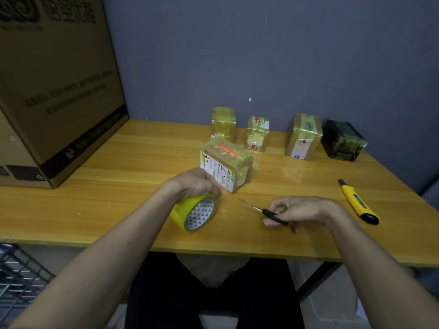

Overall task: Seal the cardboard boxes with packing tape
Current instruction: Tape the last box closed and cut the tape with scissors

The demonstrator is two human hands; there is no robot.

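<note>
Just beyond the left hand (pixel 197 184) on the tabletop (pixel 118 186), taped box (pixel 226 163) lies long axis running far-left to near-right; left hand grips yellow tape roll (pixel 193 213) touching box's near end, right hand (pixel 299 211) holds scissors (pixel 263 211), blades aimed at box; left nearer

A roll of yellow packing tape (pixel 193 213) is standing on edge near the front of the table, its patterned core facing the viewer. Just behind it, a small cardboard box (pixel 226 162) wrapped in tape and bearing a white label is lying flat. Four more taped boxes, one of them dark (pixel 342 140), are standing upright in a row along the wall.
</note>
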